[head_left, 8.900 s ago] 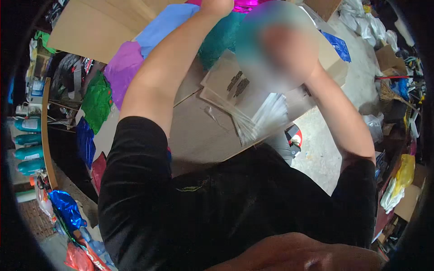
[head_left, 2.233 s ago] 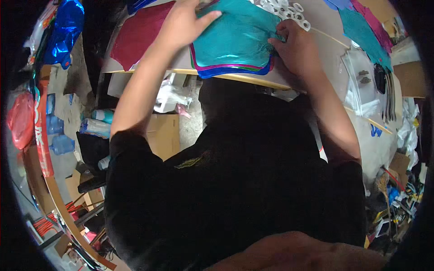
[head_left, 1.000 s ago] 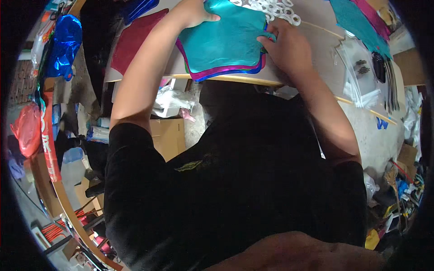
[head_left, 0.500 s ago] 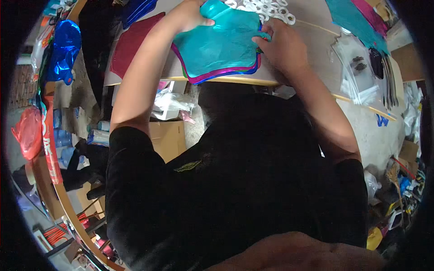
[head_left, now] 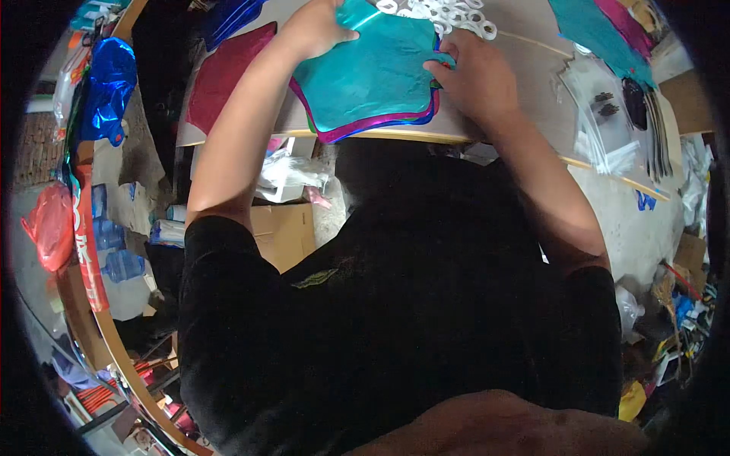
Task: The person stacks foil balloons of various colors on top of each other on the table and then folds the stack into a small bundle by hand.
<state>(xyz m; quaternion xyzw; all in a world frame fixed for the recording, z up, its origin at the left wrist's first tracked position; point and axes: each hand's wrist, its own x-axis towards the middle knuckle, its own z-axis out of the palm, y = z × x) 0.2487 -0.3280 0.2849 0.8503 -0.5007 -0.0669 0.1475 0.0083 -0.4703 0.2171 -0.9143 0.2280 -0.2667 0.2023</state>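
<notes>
A flat teal foil balloon lies on top of a small stack, with magenta, green and blue foil edges showing beneath it. My left hand rests on the stack's upper left, thumb stretched out over the teal foil; its other fingers are mostly hidden or cut off by the frame's top. At the right edge, my right hand is closed, thumb and forefinger pinching a small tab of the teal balloon. The fingertips partly cover the tab. Just above lie several white rings in a pile.
Dark red foil lies left of the stack, with blue foil behind. On the right are clear plastic bags, a black object and more teal foil. The table's wooden edge runs close before my body.
Both hands and the stack stay almost exactly where they were. The view has shifted very slightly.
</notes>
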